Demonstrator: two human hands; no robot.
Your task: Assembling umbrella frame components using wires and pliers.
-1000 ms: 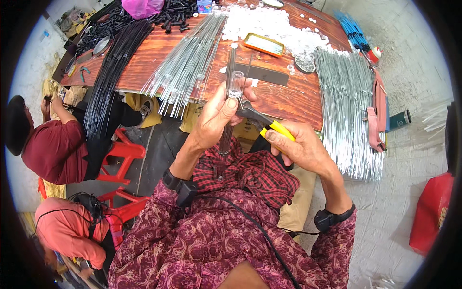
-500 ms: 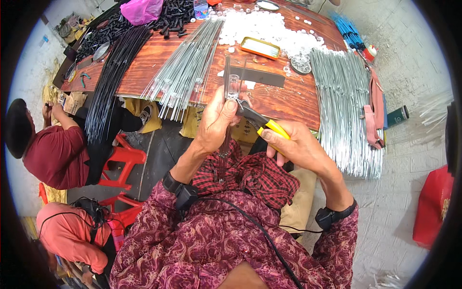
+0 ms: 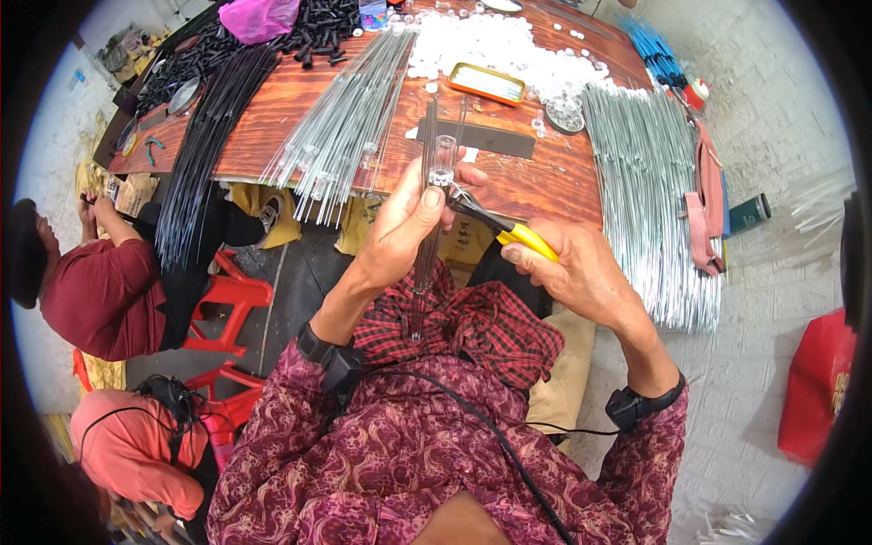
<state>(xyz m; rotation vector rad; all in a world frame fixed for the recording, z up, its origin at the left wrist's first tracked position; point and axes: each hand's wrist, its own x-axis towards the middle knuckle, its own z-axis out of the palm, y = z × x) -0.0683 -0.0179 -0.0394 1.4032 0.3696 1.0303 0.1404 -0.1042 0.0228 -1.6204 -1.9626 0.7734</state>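
My left hand (image 3: 407,227) is raised in front of me and grips a small clear plastic cap (image 3: 442,163) on a bent silver wire rod (image 3: 425,263) that runs down toward my lap. My right hand (image 3: 581,272) holds yellow-handled pliers (image 3: 509,229), whose dark jaws meet the rod just below the cap. Both hands hover over the near edge of the wooden table (image 3: 300,100).
On the table lie a fan of silver rods (image 3: 341,136), black rods (image 3: 204,154), a big bundle of silver rods (image 3: 649,182), white caps (image 3: 490,45), an orange tin (image 3: 488,84) and a dark strip (image 3: 495,138). Two people sit left (image 3: 91,282) by red stools (image 3: 227,300). A red bag (image 3: 822,386) stands right.
Both hands with the rod and pliers have shifted slightly right and up in the picture; the pliers stay at the cap end. The view has tilted a little.
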